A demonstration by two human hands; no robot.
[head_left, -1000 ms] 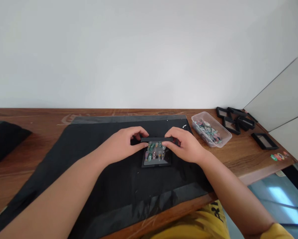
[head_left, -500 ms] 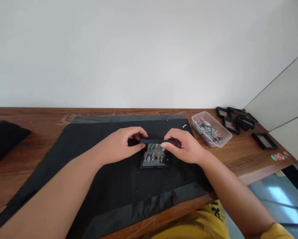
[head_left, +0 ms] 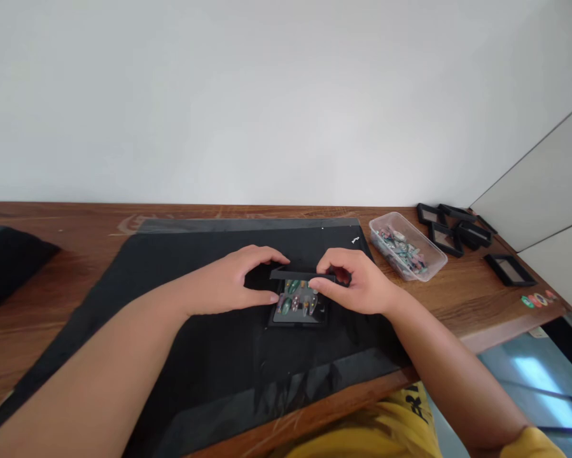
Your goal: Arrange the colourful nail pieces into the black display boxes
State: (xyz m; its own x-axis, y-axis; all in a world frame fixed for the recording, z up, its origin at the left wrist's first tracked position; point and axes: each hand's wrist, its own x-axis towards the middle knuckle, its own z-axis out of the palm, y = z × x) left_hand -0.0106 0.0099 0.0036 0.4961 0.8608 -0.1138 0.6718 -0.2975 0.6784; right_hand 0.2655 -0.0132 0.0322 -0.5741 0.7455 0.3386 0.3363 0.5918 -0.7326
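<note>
A small black box point(head_left: 299, 323) lies on the black mat in front of me. Inside it, a set of decorated press-on nails point(head_left: 295, 304) in green and pink tones is laid out in rows. A black frame-like lid point(head_left: 295, 275) is tilted up over the far edge of the box. My right hand point(head_left: 350, 280) pinches the lid's right end between thumb and curled fingers. At the left, my left hand point(head_left: 247, 280) has thumb and fingers apart, the thumb tip by the box's left edge and the fingers near the lid's left corner.
A clear plastic tub point(head_left: 407, 247) of loose nails stands to the right of the mat point(head_left: 209, 356). Several black frame boxes point(head_left: 509, 270) lie beyond it on the wooden table point(head_left: 85, 235). Small round stickers point(head_left: 534, 301) sit near the right edge. A black object point(head_left: 13, 267) is at far left.
The lid has tilted up more steeply at the far edge of the box. My left thumb has moved down off the lid, and the left hand has opened.
</note>
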